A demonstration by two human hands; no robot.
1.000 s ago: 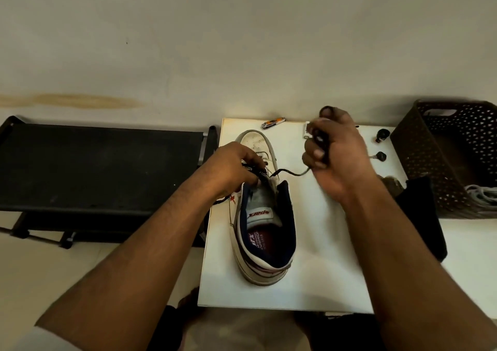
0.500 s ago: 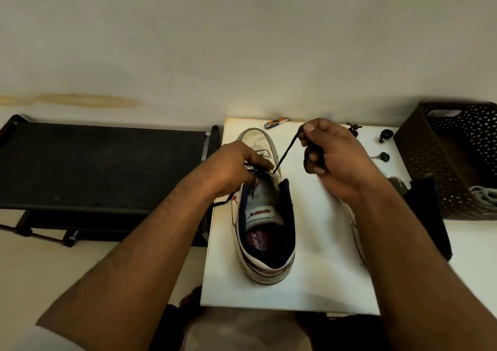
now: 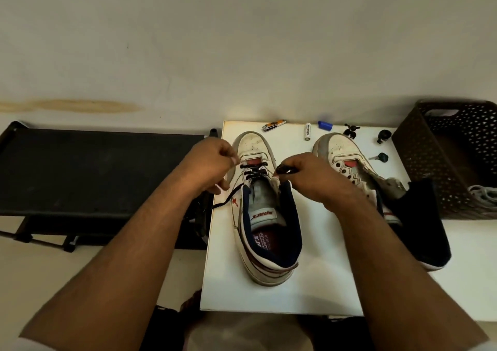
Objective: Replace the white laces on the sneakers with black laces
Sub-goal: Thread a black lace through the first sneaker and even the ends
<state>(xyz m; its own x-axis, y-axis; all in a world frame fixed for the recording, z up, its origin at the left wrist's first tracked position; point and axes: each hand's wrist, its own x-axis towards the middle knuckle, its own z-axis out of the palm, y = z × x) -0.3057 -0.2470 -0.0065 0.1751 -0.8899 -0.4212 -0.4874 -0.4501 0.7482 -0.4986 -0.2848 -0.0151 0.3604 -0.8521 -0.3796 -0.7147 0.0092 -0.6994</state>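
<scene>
On the small white square table [image 3: 317, 283] stands a worn white leather sneaker with a navy lining [image 3: 265, 216], its toe pointing at the wall. A thin black lace [image 3: 252, 171] is threaded through the eyelets nearest that toe, crossing in a few rows, with the upper eyelets unlaced. The person's left hand [image 3: 208, 166] sits at the left side of this sneaker, fingers curled and pinching one run of the black lace just beside the lowest eyelets; a loose end trails down past the sneaker's left flank toward the table edge. The right hand [image 3: 309, 177] is at the sneaker's right side, thumb and fingers clenched round the other end of the lace, whose tip pokes out leftward over the tongue.

To the right of this sneaker lies a second white sneaker [image 3: 349, 167], partly hidden by the right forearm, carrying no lace that I can see. Beyond the sneaker's toe, along the table's far edge, lie a small orange-and-silver folding tool [image 3: 273, 125], a white cylindrical battery [image 3: 308, 131] and a blue cap [image 3: 325, 125]. Further right of the sneaker stands a dark brown perforated plastic basket [image 3: 430, 167], with pale laces [image 3: 482, 193] bundled inside it. To the sneaker's left is a black bench [image 3: 94, 167].
</scene>
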